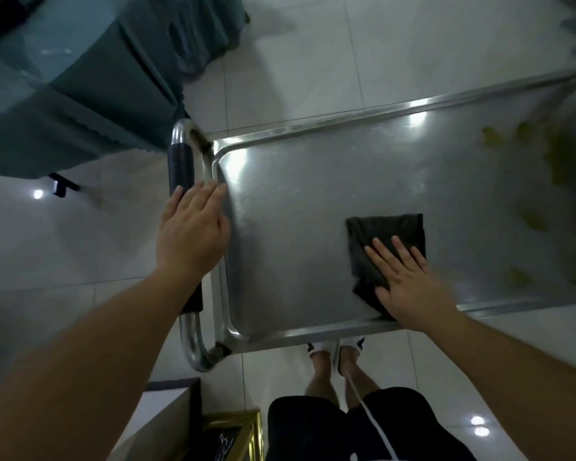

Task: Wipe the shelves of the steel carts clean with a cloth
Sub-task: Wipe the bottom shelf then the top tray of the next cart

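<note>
2 hands spread | right (pixel 409 281) flat on cloth (pixel 388 241) | left (pixel 193 227) seemingly touching cart handle (pixel 179 164)

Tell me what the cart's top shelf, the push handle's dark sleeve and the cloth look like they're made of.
Top shelf: looks like brushed stainless steel, with dull grey sheen and bright light glints. Dark sleeve: matte black, probably rubber or foam over the shiny metal tube; hard to say which. Cloth: soft dark fabric, folded, with no shine.

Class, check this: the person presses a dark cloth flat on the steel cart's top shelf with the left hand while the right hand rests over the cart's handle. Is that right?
Not quite: the hands are swapped. The head view shows the right hand pressing the dark cloth flat on the top shelf, while the left hand rests over the handle.
</note>
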Demonstrator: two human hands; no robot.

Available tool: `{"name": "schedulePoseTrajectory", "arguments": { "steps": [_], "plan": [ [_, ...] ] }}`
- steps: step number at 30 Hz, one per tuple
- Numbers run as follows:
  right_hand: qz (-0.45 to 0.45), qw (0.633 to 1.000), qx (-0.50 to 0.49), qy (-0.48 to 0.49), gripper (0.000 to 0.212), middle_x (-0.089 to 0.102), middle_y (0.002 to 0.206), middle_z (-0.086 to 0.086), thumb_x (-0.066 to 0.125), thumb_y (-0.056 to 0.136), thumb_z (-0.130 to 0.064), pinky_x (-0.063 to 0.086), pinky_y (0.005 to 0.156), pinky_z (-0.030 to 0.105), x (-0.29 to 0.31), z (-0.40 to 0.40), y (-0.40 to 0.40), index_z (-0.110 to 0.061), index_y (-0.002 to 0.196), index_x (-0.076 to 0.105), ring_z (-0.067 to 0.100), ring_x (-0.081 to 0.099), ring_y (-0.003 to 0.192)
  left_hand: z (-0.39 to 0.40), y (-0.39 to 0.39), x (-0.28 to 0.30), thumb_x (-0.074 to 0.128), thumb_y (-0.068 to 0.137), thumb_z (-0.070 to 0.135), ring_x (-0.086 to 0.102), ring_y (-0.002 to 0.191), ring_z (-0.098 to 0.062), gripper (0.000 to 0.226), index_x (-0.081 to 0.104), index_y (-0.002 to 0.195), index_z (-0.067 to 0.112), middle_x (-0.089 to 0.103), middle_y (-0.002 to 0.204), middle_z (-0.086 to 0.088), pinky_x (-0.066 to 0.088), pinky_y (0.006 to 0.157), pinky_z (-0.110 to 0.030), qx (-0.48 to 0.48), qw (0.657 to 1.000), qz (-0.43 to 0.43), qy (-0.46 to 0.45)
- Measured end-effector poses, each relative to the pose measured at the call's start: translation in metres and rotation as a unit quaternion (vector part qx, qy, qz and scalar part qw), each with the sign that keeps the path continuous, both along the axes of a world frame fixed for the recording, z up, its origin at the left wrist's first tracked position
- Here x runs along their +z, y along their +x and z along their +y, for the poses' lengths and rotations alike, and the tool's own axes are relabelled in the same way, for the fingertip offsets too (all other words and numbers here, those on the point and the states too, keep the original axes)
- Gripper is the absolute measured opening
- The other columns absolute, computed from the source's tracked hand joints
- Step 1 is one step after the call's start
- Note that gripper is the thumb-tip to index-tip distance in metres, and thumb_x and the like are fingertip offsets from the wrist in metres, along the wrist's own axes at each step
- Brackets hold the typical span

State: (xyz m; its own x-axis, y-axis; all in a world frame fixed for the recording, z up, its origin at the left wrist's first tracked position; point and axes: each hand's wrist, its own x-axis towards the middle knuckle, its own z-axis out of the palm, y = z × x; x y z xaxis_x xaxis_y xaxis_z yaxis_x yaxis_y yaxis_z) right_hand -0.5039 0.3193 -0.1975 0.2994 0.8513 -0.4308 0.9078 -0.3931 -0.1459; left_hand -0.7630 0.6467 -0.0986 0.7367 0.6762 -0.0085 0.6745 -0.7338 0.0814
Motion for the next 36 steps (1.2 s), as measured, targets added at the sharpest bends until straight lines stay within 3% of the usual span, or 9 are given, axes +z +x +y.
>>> {"name": "schedulePoseTrajectory", "arguments": {
  "steps": [3,6,9,14,20,26,36],
  "plan": [
    [0.012,1.000,-0.011,-0.027,0.077,-0.031,0.164,-0.018,0.022,0.099,-0.055,-0.015,0.126,0.041,0.003,0.003,0.005,-0.042,0.154,-0.031,0.014,-0.034,0.151,-0.001,0.002,0.001,0.040,0.107,0.036,0.046,0.143,-0.024,0.052,0.042,0.157,0.022,0.050,0.157,-0.002,0.030,0.119,-0.046,-0.071,0.997,0.033,0.027],
    [0.032,0.999,-0.020,-0.031,0.082,-0.030,0.164,-0.019,0.032,0.099,-0.054,-0.014,0.125,0.041,0.008,0.010,0.006,-0.039,0.160,-0.020,0.014,-0.029,0.153,-0.007,0.009,0.004,0.057,0.101,0.032,0.052,0.138,-0.031,0.061,0.041,0.157,0.016,0.049,0.159,-0.011,0.040,0.110,-0.050,-0.151,0.979,0.129,0.044],
    [0.025,0.999,-0.033,-0.019,0.084,-0.027,0.168,-0.014,0.030,0.097,-0.059,-0.014,0.125,0.040,0.007,0.012,0.003,-0.038,0.159,-0.022,0.015,-0.026,0.155,-0.032,0.030,0.008,0.052,0.103,0.034,0.046,0.146,-0.030,0.063,0.035,0.162,0.019,0.042,0.164,-0.009,0.037,0.116,-0.050,-0.141,0.975,0.175,-0.006],
    [0.017,0.998,-0.042,0.033,0.074,-0.019,0.169,-0.015,0.013,0.097,-0.063,-0.010,0.128,0.043,-0.006,0.001,0.000,-0.039,0.161,-0.015,0.015,-0.027,0.155,-0.093,0.079,-0.002,0.045,0.106,0.036,0.043,0.147,-0.026,0.059,0.033,0.163,0.025,0.038,0.166,0.000,0.033,0.118,-0.044,-0.090,0.980,0.131,-0.117],
    [0.014,0.998,-0.020,0.061,0.073,-0.008,0.171,-0.015,0.026,0.100,-0.056,-0.002,0.129,0.043,-0.015,-0.049,0.033,-0.038,0.164,-0.001,0.013,-0.016,0.158,-0.141,0.134,-0.025,0.040,0.109,0.040,0.028,0.158,-0.023,0.060,0.027,0.166,0.028,0.024,0.174,0.002,0.025,0.127,-0.043,-0.040,0.972,0.089,-0.213],
    [-0.013,0.998,-0.025,0.058,0.073,0.001,0.172,-0.012,0.033,0.099,-0.053,0.006,0.129,0.044,-0.014,-0.115,0.103,-0.036,0.165,0.007,0.015,-0.007,0.159,-0.197,0.190,-0.041,0.038,0.110,0.042,0.015,0.162,-0.021,0.062,0.020,0.168,0.028,0.011,0.177,0.003,0.018,0.127,-0.042,0.018,0.969,0.064,-0.236],
    [-0.032,0.998,-0.005,0.058,0.073,0.005,0.173,-0.010,0.032,0.098,-0.054,0.010,0.128,0.045,-0.009,-0.194,0.232,-0.033,0.165,0.011,0.016,-0.002,0.160,-0.254,0.272,-0.053,0.043,0.109,0.036,0.010,0.163,-0.021,0.064,0.023,0.168,0.021,0.012,0.177,-0.002,0.012,0.130,-0.040,0.113,0.970,0.049,-0.208]
  ]
}}
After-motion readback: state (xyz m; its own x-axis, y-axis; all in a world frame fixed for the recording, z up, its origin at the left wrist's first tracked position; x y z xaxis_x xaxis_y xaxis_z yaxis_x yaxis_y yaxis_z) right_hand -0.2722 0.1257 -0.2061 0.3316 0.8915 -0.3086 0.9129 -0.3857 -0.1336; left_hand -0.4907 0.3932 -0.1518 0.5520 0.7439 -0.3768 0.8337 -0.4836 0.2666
